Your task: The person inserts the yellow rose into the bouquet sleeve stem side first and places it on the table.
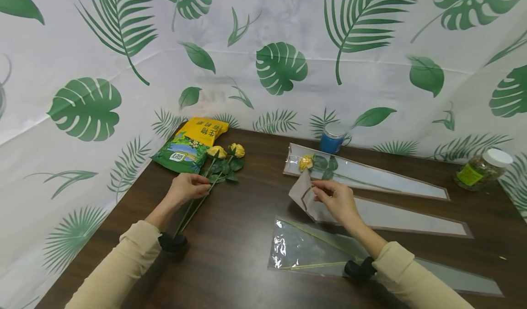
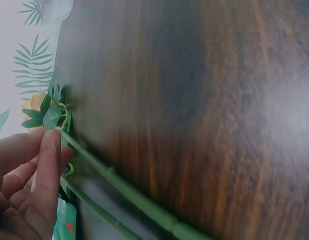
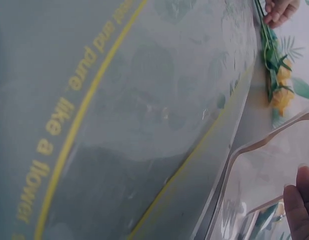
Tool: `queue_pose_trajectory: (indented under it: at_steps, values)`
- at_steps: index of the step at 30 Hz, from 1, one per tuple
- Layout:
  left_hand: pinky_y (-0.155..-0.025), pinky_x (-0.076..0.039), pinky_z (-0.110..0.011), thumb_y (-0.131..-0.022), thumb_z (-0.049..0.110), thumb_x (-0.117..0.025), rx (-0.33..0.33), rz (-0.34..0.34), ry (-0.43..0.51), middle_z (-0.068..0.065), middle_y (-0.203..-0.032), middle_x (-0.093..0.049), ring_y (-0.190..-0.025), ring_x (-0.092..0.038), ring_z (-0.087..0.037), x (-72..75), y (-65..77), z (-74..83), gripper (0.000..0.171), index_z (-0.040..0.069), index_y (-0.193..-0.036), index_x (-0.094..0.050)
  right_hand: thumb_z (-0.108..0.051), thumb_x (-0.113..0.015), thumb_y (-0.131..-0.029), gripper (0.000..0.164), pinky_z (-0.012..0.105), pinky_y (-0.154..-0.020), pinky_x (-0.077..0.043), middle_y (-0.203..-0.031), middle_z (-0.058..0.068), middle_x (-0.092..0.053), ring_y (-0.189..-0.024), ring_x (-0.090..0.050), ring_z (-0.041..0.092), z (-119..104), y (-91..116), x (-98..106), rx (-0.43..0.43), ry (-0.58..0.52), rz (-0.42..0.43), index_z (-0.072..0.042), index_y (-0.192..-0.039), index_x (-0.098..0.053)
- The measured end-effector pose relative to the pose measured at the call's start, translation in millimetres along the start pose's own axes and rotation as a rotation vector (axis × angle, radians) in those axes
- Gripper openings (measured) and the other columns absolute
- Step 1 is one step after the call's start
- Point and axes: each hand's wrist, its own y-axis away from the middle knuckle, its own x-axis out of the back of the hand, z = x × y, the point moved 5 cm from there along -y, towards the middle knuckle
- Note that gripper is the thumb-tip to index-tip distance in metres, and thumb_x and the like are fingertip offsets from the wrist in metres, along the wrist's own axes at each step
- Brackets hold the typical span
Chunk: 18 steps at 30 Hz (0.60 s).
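Two yellow artificial roses [image 1: 217, 152] lie at the left of the table, their green stems [image 2: 129, 195] running toward the person. My left hand [image 1: 188, 188] pinches one stem just below the leaves, between thumb and fingertips. On the right, my right hand [image 1: 337, 201] pinches the wide end of the middle tapered flower sleeve [image 1: 411, 216], lifting that end off the table. A clear sleeve with yellow lines and lettering [image 3: 74, 125] lies nearer, below the right forearm. Farther back, another sleeve [image 1: 424, 189] holds a single yellow rose [image 1: 305, 162].
Green and yellow packets [image 1: 181, 156] lie at the back left, beside the rose heads. A blue jar with a silver lid [image 1: 332, 138] stands behind the sleeves, and a clear jar with a white lid [image 1: 481, 172] at the right. Leaf-printed cloth [image 1: 230, 71] borders the dark wooden table [image 1: 230, 263].
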Motion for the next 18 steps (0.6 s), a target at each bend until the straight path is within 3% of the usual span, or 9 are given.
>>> queue_pose_trajectory:
  at_steps: [12,18]
  values:
    - [-0.065,-0.057,-0.03,-0.086,0.006,-0.066,-0.006,0.015,-0.075,-0.018,-0.087,-0.071,-0.071,-0.069,-0.019,-12.8,1.0,4.8,0.02,-0.007,-0.102,-0.067,0.002,-0.065,-0.085,0.016,0.015,-0.057,-0.052,-0.086,0.017,-0.071,-0.063,-0.068,0.016,-2,1,-1,-0.003,0.013,-0.006,0.005,-0.1,-0.07]
    - [-0.059,-0.054,-0.027,-0.083,0.012,-0.071,-0.091,0.074,-0.244,-0.013,-0.083,-0.071,-0.065,-0.066,-0.015,-23.7,-2.7,12.5,0.02,-0.001,-0.098,-0.068,0.002,-0.065,-0.085,0.016,0.015,-0.057,-0.052,-0.087,0.017,-0.071,-0.063,-0.067,0.014,-2,0,-2,-0.004,0.017,-0.002,0.004,-0.1,-0.071]
